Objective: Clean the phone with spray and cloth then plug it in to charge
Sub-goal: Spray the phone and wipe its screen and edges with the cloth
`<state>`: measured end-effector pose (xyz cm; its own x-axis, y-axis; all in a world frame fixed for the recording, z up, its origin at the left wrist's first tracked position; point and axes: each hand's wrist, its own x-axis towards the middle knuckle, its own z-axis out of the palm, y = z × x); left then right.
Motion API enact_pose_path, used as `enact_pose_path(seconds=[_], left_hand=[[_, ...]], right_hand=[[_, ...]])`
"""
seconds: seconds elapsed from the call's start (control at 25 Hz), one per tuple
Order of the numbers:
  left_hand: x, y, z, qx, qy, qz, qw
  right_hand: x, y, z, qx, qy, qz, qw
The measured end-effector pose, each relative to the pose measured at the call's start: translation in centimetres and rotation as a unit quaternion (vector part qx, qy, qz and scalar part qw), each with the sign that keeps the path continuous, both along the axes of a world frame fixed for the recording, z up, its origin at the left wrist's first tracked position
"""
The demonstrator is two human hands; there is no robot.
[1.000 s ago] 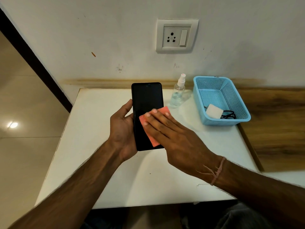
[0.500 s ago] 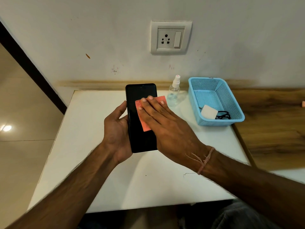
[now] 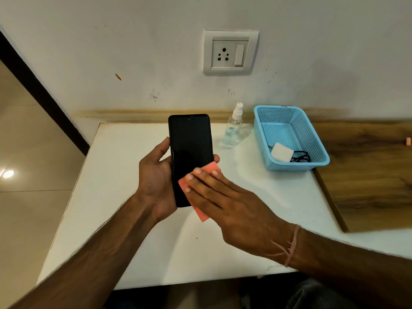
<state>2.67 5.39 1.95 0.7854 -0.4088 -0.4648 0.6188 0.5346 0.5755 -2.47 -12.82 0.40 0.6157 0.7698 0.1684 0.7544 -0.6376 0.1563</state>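
Note:
A black phone (image 3: 189,143) with a dark screen is held upright over the white table (image 3: 124,219) in my left hand (image 3: 153,181), which grips its left edge and back. My right hand (image 3: 225,201) lies flat, pressing a pink cloth (image 3: 201,214) onto the lower right part of the screen. A small clear spray bottle (image 3: 233,128) with a white nozzle stands at the table's back. A white charger (image 3: 281,152) with a black cable (image 3: 301,156) lies in the blue basket (image 3: 296,130). A wall socket (image 3: 229,53) with a switch is above the table.
A wooden surface (image 3: 367,170) adjoins the table on the right, with a small pink object (image 3: 408,142) at its far edge. Tiled floor lies to the left. The wall rises directly behind the table.
My right hand slid the pink cloth down the screen, from the upper part half a second ago to the lower right part now. The phone stays in my left hand.

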Motion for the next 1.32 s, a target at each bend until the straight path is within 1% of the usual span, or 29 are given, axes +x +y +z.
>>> enact_pose_path(seconds=[0.2, 0.32, 0.4, 0.48, 0.6, 0.72, 0.8, 0.92, 1.0, 1.08, 1.16, 1.32], left_hand=[[-0.3, -0.5, 0.1, 0.016, 0.008, 0.039, 0.999], [-0.4, -0.7, 0.3, 0.011, 0.011, 0.04, 0.999], [-0.4, -0.7, 0.3, 0.001, 0.008, 0.036, 0.999], [-0.3, -0.6, 0.1, -0.001, 0.006, 0.025, 1.0], [0.0, -0.6, -0.3, -0.019, 0.0, 0.0, 1.0], [0.2, -0.6, -0.7, -0.026, -0.006, 0.001, 1.0], [0.2, -0.9, -0.7, -0.011, -0.011, 0.011, 1.0], [0.2, -1.5, -0.5, 0.02, -0.015, 0.04, 0.999], [0.3, -1.7, -0.1, 0.03, -0.011, 0.048, 0.998], [0.4, -1.7, 0.0, 0.021, -0.004, 0.047, 0.999], [0.6, -1.5, -0.3, -0.001, -0.004, 0.038, 0.999], [0.9, -1.3, -1.1, -0.05, -0.008, 0.017, 0.999]], right_hand=[[4.1, 0.3, 1.5, 0.099, -0.007, -0.086, 0.991], [5.4, 2.3, 1.7, 0.126, -0.017, -0.118, 0.985], [5.2, 3.0, 1.6, 0.129, -0.017, -0.117, 0.985], [4.0, 3.0, 1.1, 0.119, -0.008, -0.094, 0.988], [0.9, 2.4, -0.4, 0.064, -0.004, -0.047, 0.997], [-0.7, 1.0, -1.1, 0.019, -0.003, -0.022, 1.0], [-0.1, 0.4, -0.5, 0.046, -0.003, -0.041, 0.998], [2.6, 1.2, 0.6, 0.123, 0.001, -0.102, 0.987], [4.4, 2.5, 1.0, 0.143, -0.009, -0.14, 0.98], [5.2, 3.8, 1.0, 0.159, -0.021, -0.166, 0.973], [4.7, 4.7, 0.6, 0.166, -0.02, -0.167, 0.972], [1.7, 4.2, -0.9, 0.145, -0.012, -0.116, 0.983]])
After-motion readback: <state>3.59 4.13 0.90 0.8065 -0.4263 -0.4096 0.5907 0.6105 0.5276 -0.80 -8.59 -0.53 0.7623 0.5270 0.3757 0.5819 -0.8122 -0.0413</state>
